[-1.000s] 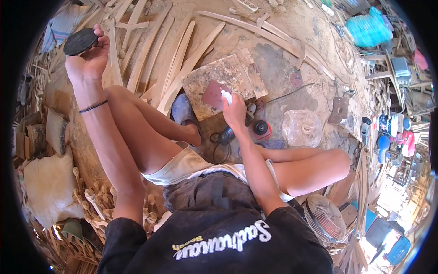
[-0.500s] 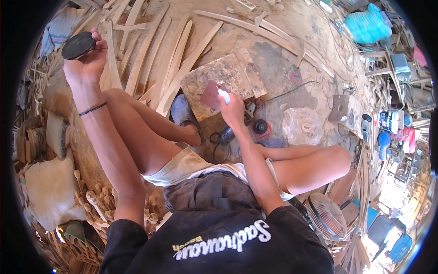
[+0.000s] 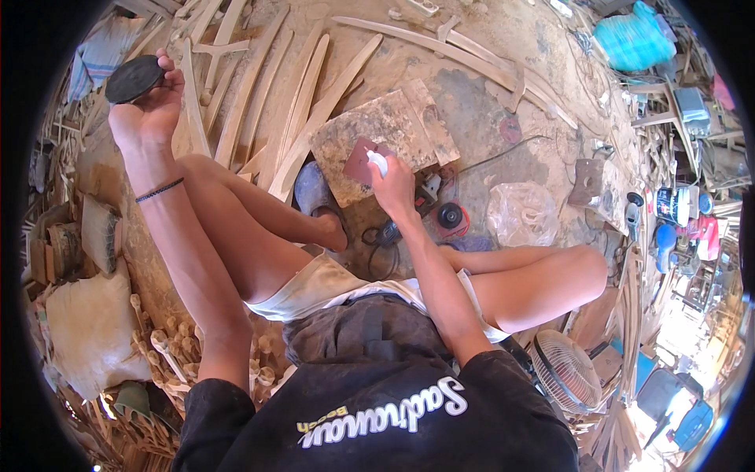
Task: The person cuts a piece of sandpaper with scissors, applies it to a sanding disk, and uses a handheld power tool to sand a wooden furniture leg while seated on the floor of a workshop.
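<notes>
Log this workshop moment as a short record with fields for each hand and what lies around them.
left hand: left hand raised, holding a dark round disc
right hand: right hand holding a small white object against a reddish sheet
under the sheet: a worn square board on the ground
near right hand: power tool, clear plastic bag
ground: curved wooden strips, sawdust
lower right: small fan

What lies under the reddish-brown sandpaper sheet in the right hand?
The reddish-brown sandpaper sheet lies on a flat, stained square board; the right hand covers its near edge.
</notes>
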Tool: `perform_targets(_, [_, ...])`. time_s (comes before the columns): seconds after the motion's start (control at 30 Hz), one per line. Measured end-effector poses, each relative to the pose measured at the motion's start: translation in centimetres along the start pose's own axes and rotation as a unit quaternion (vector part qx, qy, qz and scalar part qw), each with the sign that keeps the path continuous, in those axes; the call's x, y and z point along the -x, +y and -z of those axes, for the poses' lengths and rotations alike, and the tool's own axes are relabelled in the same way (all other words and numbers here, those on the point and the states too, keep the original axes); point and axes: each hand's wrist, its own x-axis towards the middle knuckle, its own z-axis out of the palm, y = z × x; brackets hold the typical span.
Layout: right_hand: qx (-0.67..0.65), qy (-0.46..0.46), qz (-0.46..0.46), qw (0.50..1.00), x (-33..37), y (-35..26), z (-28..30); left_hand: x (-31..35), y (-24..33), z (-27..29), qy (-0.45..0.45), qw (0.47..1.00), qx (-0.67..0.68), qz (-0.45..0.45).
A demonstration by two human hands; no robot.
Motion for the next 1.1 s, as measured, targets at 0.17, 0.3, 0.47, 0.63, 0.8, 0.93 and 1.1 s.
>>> perform_targets(0.17, [-0.016,-0.054,0.004,0.998,1.0,-1.1,0.0,-0.1,-0.2,-0.1,0.002,1.000,-0.011,-0.007])
perform_targets(0.3, [0.003,-0.038,0.004,0.999,1.1,-1.4,-0.5,0.1,-0.4,-0.4,0.000,1.000,-0.001,0.004])
perform_targets(0.47, [-0.006,-0.059,-0.018,0.998,0.9,-1.1,-0.4,0.3,-0.6,-0.7,0.014,1.000,-0.012,-0.016])
perform_targets(0.63, [-0.002,-0.055,-0.008,0.998,1.5,-1.4,-0.2,0.2,-0.8,-0.8,0.008,1.000,-0.004,-0.020])
perform_targets(0.8, [-0.019,-0.035,-0.012,0.999,2.7,-1.6,-0.7,-0.1,-0.7,-0.6,-0.015,1.000,-0.012,-0.002])
perform_targets(0.93, [-0.013,-0.041,-0.007,0.999,2.8,-1.4,-1.1,-0.4,-0.8,-0.4,-0.016,0.999,-0.026,-0.018])
perform_targets(1.1, [-0.018,-0.041,-0.010,0.999,2.8,-1.3,-0.9,-0.4,-1.2,-0.7,-0.007,0.999,-0.031,-0.002])
